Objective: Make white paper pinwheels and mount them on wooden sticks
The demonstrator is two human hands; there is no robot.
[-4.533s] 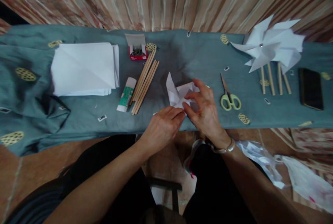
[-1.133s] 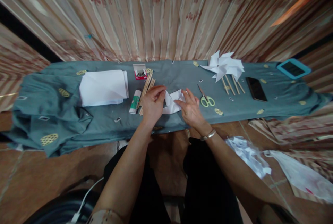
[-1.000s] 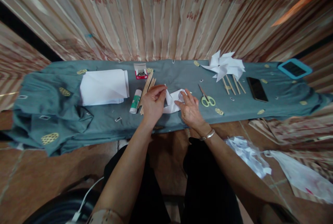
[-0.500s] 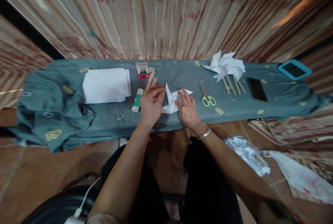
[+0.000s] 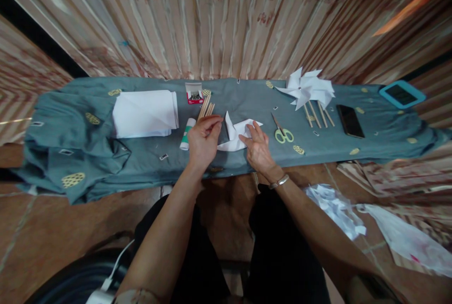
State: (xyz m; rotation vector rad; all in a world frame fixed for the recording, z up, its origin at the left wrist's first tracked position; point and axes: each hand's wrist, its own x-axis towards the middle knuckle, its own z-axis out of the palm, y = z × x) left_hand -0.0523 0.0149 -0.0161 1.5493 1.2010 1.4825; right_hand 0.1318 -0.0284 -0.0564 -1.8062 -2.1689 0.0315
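A partly folded white paper pinwheel (image 5: pixel 235 143) lies on the cloth in front of me, one pointed blade standing up at its left. My right hand (image 5: pixel 259 149) holds it against the table, with the thumb and fingers on its right side. Just left of that raised blade, my left hand (image 5: pixel 204 143) is closed in a pinch, apart from the paper. Whatever sits between those fingertips is too small to make out. A glue stick (image 5: pixel 187 134) and a bundle of thin wooden sticks (image 5: pixel 205 107) lie beside the left hand, partly behind it.
An open red box of small metal pieces (image 5: pixel 194 96) stands behind the sticks. To the left is a stack of white paper (image 5: pixel 144 114). Scissors (image 5: pixel 282 133), pinwheels on sticks (image 5: pixel 307 88), a phone (image 5: pixel 350 121) and a blue-framed device (image 5: pixel 401 94) lie right. Paper scraps (image 5: pixel 334 207) are on the floor.
My left hand has drawn slightly left, away from the raised blade it was touching. My right hand has shifted slightly right and remains on the paper.
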